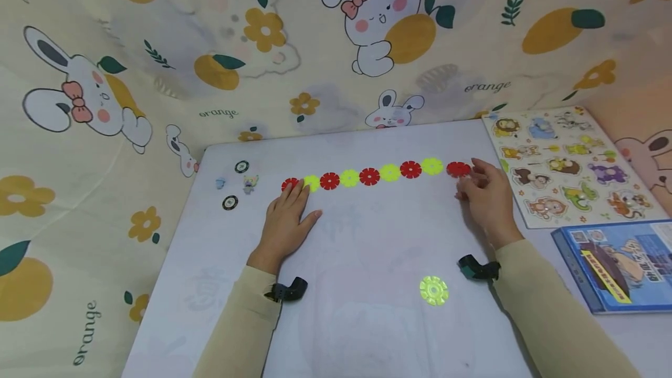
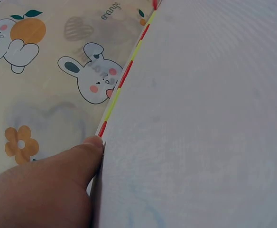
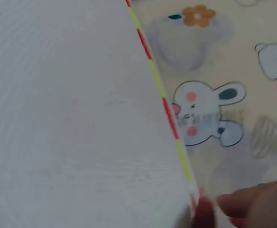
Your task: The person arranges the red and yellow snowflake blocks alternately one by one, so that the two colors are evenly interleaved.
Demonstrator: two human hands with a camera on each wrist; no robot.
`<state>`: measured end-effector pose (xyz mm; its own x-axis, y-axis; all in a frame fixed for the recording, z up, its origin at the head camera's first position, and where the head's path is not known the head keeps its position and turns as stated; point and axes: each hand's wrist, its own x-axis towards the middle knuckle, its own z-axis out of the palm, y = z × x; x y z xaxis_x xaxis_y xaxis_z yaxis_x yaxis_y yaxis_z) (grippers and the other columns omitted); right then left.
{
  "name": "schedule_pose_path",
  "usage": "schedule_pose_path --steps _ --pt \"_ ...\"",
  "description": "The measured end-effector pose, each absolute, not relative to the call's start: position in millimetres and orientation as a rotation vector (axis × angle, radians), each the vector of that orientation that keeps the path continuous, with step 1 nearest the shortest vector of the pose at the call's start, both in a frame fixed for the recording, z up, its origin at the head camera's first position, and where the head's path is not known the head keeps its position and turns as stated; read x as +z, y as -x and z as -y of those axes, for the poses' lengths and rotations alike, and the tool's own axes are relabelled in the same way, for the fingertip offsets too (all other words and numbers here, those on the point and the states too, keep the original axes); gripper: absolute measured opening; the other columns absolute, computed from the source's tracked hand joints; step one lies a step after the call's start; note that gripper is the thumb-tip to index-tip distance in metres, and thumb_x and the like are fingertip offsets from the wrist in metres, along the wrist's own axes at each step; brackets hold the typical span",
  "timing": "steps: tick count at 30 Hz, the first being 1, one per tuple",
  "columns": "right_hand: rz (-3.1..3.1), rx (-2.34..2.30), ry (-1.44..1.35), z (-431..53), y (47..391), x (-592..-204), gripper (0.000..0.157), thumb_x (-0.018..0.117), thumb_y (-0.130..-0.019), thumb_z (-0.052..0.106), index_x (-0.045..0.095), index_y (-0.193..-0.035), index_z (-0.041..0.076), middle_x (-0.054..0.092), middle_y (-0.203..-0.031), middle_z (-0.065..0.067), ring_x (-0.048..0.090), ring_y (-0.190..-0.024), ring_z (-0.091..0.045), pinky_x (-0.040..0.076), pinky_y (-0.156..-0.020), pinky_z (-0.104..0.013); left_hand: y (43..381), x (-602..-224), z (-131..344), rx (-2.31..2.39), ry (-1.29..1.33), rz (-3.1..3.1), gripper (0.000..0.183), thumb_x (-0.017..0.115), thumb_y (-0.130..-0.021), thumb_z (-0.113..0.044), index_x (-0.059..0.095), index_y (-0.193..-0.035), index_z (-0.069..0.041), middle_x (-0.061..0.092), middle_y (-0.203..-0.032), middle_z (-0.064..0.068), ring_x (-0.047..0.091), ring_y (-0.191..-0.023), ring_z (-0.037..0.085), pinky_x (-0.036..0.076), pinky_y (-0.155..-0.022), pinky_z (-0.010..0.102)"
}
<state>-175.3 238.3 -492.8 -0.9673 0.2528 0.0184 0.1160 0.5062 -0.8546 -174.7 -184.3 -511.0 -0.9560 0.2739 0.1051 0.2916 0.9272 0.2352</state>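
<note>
A row of red and yellow-green notched plastic discs, with a red disc in its middle, runs across the far part of the table. My left hand lies with fingers stretched out, fingertips on the row's left end, partly covering the end red disc and right beside a yellow-green disc. At the other end, my right hand pinches the right edge of a red disc with curled fingers. A small gap parts this disc from the last yellow-green disc. The right wrist view blurs the fingertips.
One loose yellow-green disc lies near the front. Two black rings, one a black ring, and a small figurine sit at the left. An animal picture board and a blue box occupy the right. Patterned cloth hangs behind.
</note>
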Motion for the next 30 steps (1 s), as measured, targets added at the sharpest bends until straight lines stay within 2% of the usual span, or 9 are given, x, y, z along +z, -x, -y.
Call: schedule_pose_path --steps 2,4,6,8,13,17,30 --pt "2.694 1.314 0.256 -238.2 175.1 -492.9 0.057 0.055 -0.097 0.03 0.036 -0.149 0.015 0.036 -0.141 -0.01 0.044 -0.121 -0.027 0.047 -0.091 -0.04 174.7 -510.5 184.2 -0.383 0.44 3.012 0.076 0.043 -0.092 -0.062 0.029 -0.152 -0.018 0.018 -0.158 0.0 0.009 -0.144 0.025 0.016 -0.109 0.051" --pt "2.816 1.15 0.165 -236.5 174.3 -492.6 0.06 0.056 -0.096 0.031 0.035 -0.149 0.01 0.03 -0.148 -0.014 0.029 -0.133 -0.033 0.036 -0.1 -0.052 174.8 -510.1 184.0 -0.384 0.441 3.012 0.075 0.043 -0.092 -0.062 0.029 -0.152 -0.018 0.017 -0.158 0.0 0.009 -0.144 0.025 0.015 -0.109 0.051" --pt "2.928 1.001 0.082 -234.4 174.5 -492.5 0.066 0.057 -0.095 0.034 0.032 -0.149 0.004 0.02 -0.154 -0.017 0.013 -0.14 -0.038 0.025 -0.103 -0.061 174.7 -509.7 183.6 -0.387 0.445 3.009 0.076 0.043 -0.092 -0.062 0.03 -0.152 -0.017 0.018 -0.158 0.001 0.01 -0.144 0.026 0.016 -0.109 0.051" --pt "3.013 0.881 0.04 -232.3 175.1 -492.2 0.072 0.057 -0.094 0.039 0.028 -0.149 0.002 0.014 -0.156 -0.018 0.003 -0.141 -0.041 0.017 -0.103 -0.066 174.8 -509.7 183.4 -0.384 0.449 3.01 0.076 0.043 -0.092 -0.062 0.03 -0.152 -0.017 0.019 -0.158 0.001 0.011 -0.143 0.026 0.016 -0.109 0.052" --pt "3.056 0.763 0.045 -229.7 179.7 -494.5 0.078 0.058 -0.092 0.046 0.025 -0.152 0.008 0.011 -0.157 -0.017 0.002 -0.139 -0.042 0.017 -0.095 -0.068 174.9 -510.3 183.3 -0.376 0.446 3.014 0.076 0.042 -0.092 -0.063 0.03 -0.152 -0.018 0.019 -0.158 0.001 0.011 -0.143 0.026 0.016 -0.109 0.052" --pt "3.055 0.743 0.045 -230.0 182.7 -496.5 0.079 0.057 -0.091 0.049 0.025 -0.152 0.01 0.009 -0.156 -0.018 0.001 -0.139 -0.043 0.016 -0.094 -0.069 174.5 -510.2 183.2 -0.381 0.444 3.018 0.076 0.042 -0.092 -0.062 0.03 -0.152 -0.017 0.019 -0.158 0.002 0.011 -0.143 0.026 0.016 -0.109 0.052" --pt "3.057 0.73 0.033 -228.9 183.3 -496.1 0.087 0.06 -0.089 0.051 0.023 -0.151 0.003 0.011 -0.156 -0.019 0.001 -0.139 -0.043 0.018 -0.094 -0.067 174.1 -508.9 183.3 -0.377 0.447 3.017 0.075 0.043 -0.092 -0.062 0.03 -0.152 -0.017 0.02 -0.157 0.002 0.011 -0.143 0.026 0.016 -0.109 0.051"
